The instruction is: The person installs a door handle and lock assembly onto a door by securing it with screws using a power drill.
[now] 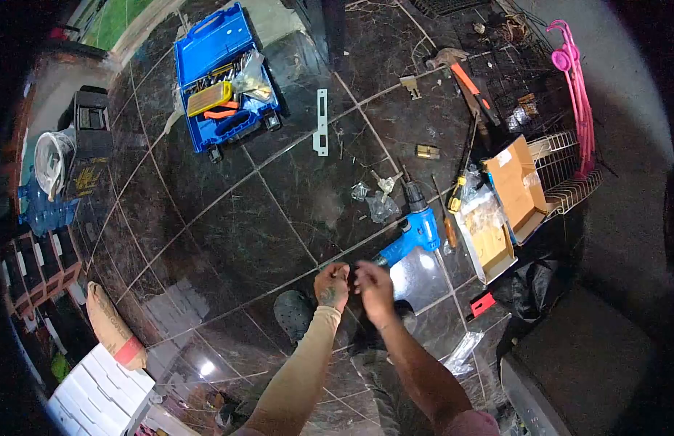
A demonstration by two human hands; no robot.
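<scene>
Two curled bare hands close together above a dark tiled floor, a blue drill just beyond them.
Low in the centre of the frame, the left hand (pixel 333 285) and right hand (pixel 374 289) have bent fingers (whether anything is pinched in them cannot be made out). The blue power drill (pixel 423 231) lies right of centre, chuck toward the top of the frame. Farther right sits an open cardboard box (pixel 513 174); above the drill, a brass lock cylinder (pixel 427 151); at upper centre, a metal strike plate (pixel 320 127); at upper left, an open blue tool case (pixel 217 43).
</scene>
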